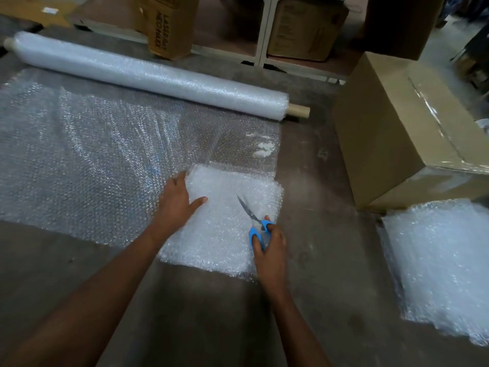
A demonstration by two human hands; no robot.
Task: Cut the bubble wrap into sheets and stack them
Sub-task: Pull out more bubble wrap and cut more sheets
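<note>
A folded piece of clear bubble wrap is laid on the grey floor, at the near right corner of the unrolled clear sheet drawn from the long white roll. Its left edge is pressed by the left hand, fingers straight. Blue-handled scissors are gripped by the right hand over the piece. A stack of cut sheets is seen beside a brown cardboard box.
</note>
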